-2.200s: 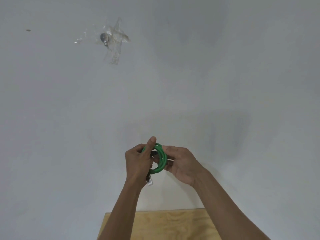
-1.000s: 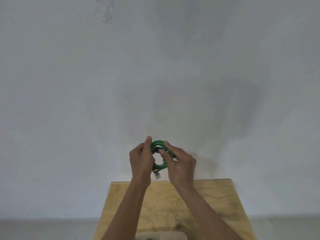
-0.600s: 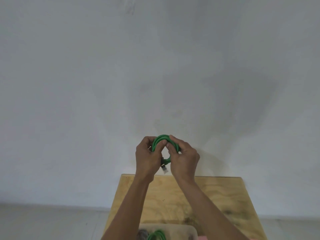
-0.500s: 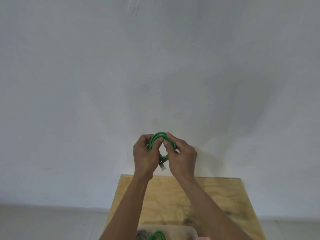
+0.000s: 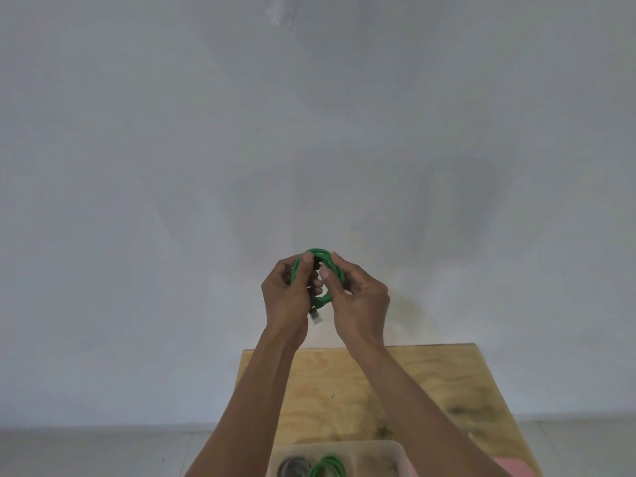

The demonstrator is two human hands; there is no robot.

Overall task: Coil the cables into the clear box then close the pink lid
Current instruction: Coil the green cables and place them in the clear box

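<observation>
Both hands, left hand (image 5: pixel 285 297) and right hand (image 5: pixel 358 304), were clamped on the coiled green cable (image 5: pixel 325 270), held well above the clear box (image 5: pixel 389 454).

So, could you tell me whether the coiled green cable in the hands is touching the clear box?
Apart. The head view shows the green cable held up between both hands, well above the clear box below.

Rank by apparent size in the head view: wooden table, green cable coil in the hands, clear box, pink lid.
1. wooden table
2. clear box, cut off by the frame edge
3. green cable coil and pink lid: unsure, since the lid is mostly out of frame.
</observation>
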